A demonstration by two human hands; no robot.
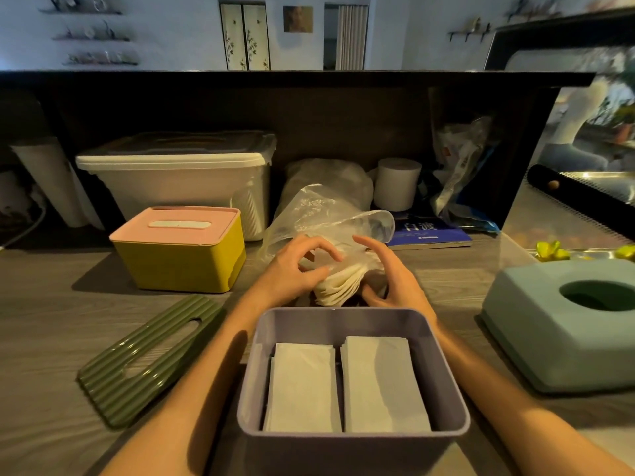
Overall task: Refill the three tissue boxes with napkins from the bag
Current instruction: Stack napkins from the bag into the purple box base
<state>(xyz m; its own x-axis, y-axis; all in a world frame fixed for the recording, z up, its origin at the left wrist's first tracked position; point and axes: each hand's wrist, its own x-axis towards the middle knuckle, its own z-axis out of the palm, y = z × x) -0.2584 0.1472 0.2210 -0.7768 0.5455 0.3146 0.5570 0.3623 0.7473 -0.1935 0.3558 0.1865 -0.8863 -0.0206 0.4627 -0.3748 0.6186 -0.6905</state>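
1. Head view, far left of the hands: a green ribbed lid lies flat on the wooden counter, well left of the left forearm.
2. Up and left of the left hand, a yellow box with a pink lid stands closed, a white napkin showing in its slot; a big clear tub sits behind it.
3. The left hand has its fingers curled, pinching the clear plastic bag over a fanned stack of napkins.
4. The right hand faces it just across the stack, thumb and fingers curled around the stack's other side through the bag.
5. Directly below both hands, between the forearms, an open purple box holds two flat napkin piles side by side.
6. Behind the right hand lie a blue book and a white paper roll.
7. Far right of the right hand, a pale teal box with a round hole on top rests on the counter.
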